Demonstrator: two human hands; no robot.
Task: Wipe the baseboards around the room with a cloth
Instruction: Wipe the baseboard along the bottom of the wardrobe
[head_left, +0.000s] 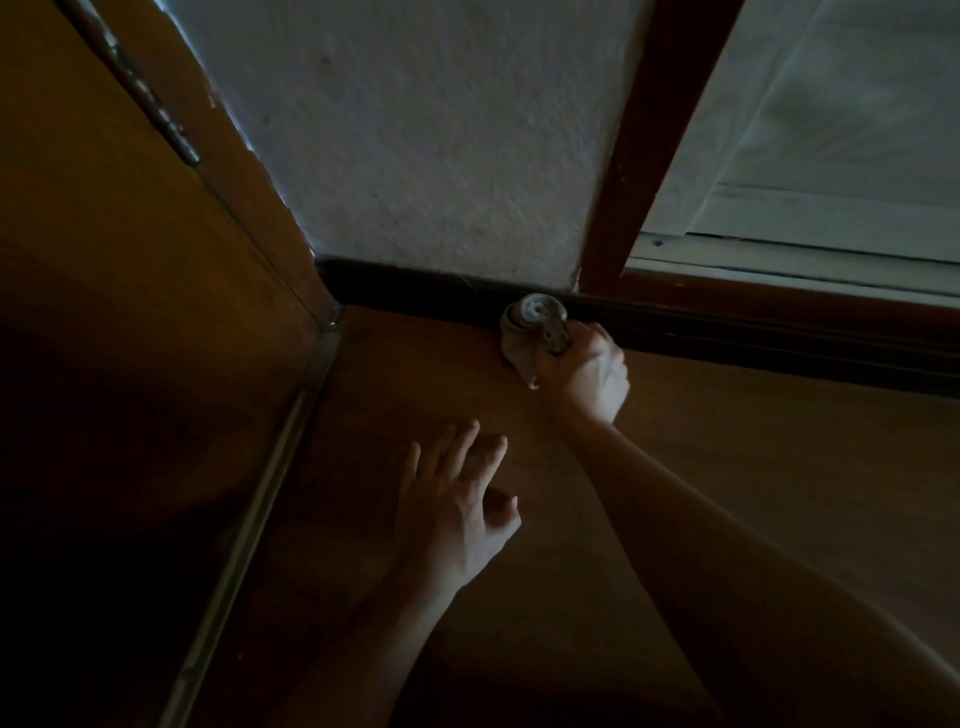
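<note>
There is just one camera, and it sits on the person's head. It looks forward and down at the floor (727, 467), low and close to the corner where the door (104, 260) meets the wall (441, 156). The baseboard (415, 278) runs across the middle of the view.

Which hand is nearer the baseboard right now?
Right. The right hand grips the cloth right at the baseboard; the left hand is spread open over the floor, set back from it toward the camera.
</note>
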